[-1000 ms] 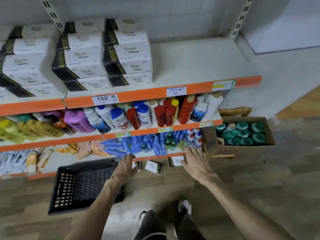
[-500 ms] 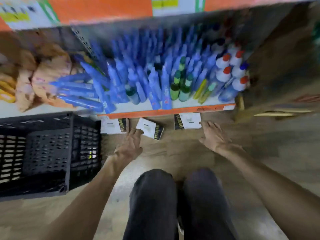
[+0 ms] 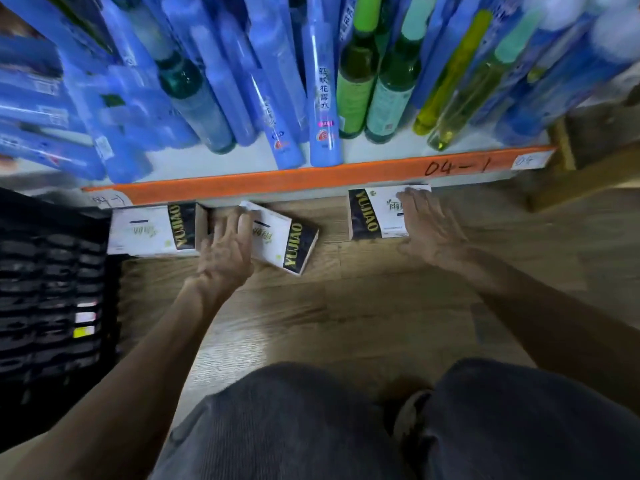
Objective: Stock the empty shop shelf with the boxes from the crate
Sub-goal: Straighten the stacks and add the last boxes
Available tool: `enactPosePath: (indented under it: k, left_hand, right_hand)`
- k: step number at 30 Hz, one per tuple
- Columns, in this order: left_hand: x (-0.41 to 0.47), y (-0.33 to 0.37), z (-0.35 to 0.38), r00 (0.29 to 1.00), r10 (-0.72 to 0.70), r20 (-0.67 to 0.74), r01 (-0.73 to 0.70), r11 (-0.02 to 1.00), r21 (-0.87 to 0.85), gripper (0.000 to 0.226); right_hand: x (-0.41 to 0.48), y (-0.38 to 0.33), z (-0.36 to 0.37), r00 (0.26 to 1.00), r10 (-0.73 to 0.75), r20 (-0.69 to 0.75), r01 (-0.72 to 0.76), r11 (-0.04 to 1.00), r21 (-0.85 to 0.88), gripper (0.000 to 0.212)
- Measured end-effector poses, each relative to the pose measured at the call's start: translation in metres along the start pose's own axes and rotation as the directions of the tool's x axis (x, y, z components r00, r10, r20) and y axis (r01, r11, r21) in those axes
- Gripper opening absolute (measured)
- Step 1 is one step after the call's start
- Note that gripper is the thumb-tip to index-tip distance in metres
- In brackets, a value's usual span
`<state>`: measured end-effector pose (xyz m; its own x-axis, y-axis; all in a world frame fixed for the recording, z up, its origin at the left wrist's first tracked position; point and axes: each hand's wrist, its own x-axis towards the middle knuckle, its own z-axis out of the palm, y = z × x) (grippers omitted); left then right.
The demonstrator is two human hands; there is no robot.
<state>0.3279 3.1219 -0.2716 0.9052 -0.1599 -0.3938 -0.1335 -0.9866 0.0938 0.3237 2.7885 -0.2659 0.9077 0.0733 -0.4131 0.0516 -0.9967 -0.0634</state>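
Note:
Three white and black boxes marked YUJIAO lie on the wooden floor under the lowest orange-edged shelf [image 3: 311, 180]. My left hand [image 3: 227, 245] rests with spread fingers on the left end of the tilted middle box [image 3: 287, 242], between it and the left box [image 3: 152, 230]. My right hand [image 3: 427, 226] lies flat on the right part of the right box [image 3: 372, 213], fingers apart. Neither hand has closed around a box. The black plastic crate [image 3: 45, 292] stands on the floor at the far left.
The lowest shelf is packed with blue packs [image 3: 322, 98] and green bottles [image 3: 355, 91] right above the boxes. A brown cardboard box [image 3: 595, 161] stands at the right. My knees in dark trousers [image 3: 311, 427] fill the bottom of the view.
The view has dropped down close to the floor. Both hands have reached forward and now touch the middle and right boxes.

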Motion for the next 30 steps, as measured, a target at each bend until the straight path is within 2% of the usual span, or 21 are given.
enactPosePath:
  k: [5, 8, 12, 15, 19, 25, 28, 30]
  left_hand:
    - [0.004, 0.013, -0.010, 0.998, -0.041, 0.052, 0.039, 0.998, 0.041, 0.100]
    - [0.009, 0.018, -0.002, 0.998, 0.018, 0.066, -0.026, 0.991, 0.133, 0.106]
    - [0.009, 0.026, -0.001, 0.994, 0.038, 0.099, -0.050, 0.990, 0.129, 0.099]
    - [-0.020, 0.029, -0.035, 0.988, 0.028, 0.153, -0.043, 0.994, 0.099, 0.094]
    - [-0.084, 0.040, -0.135, 0.984, 0.019, 0.178, -0.032, 0.997, 0.070, 0.089]
    - [-0.183, 0.077, -0.348, 0.979, 0.041, 0.197, -0.048, 0.998, 0.028, 0.093]
    - [-0.236, 0.097, -0.458, 0.981, 0.080, 0.174, -0.089, 0.995, 0.042, 0.092]
    - [-0.269, 0.108, -0.525, 0.983, 0.109, 0.150, -0.114, 0.993, 0.030, 0.087]
  right_hand:
    - [0.006, -0.005, -0.004, 0.999, 0.033, -0.017, -0.035, 0.994, -0.106, 0.106]
    - [0.008, -0.006, 0.011, 0.999, 0.039, -0.022, -0.042, 0.990, -0.133, 0.107]
    - [0.000, -0.007, 0.026, 0.998, 0.031, -0.054, -0.036, 0.996, -0.077, 0.099]
    - [-0.033, -0.009, -0.006, 0.999, 0.032, -0.022, -0.033, 0.999, -0.042, 0.093]
    - [-0.102, -0.014, -0.108, 0.997, 0.076, 0.015, -0.076, 0.997, 0.016, 0.091]
    - [-0.222, -0.026, -0.316, 0.992, 0.120, 0.033, -0.120, 0.993, -0.025, 0.087]
    - [-0.281, -0.034, -0.418, 0.987, 0.157, -0.040, -0.157, 0.988, 0.010, 0.093]
    - [-0.317, -0.037, -0.478, 0.976, 0.144, -0.163, -0.136, 0.989, 0.055, 0.099]
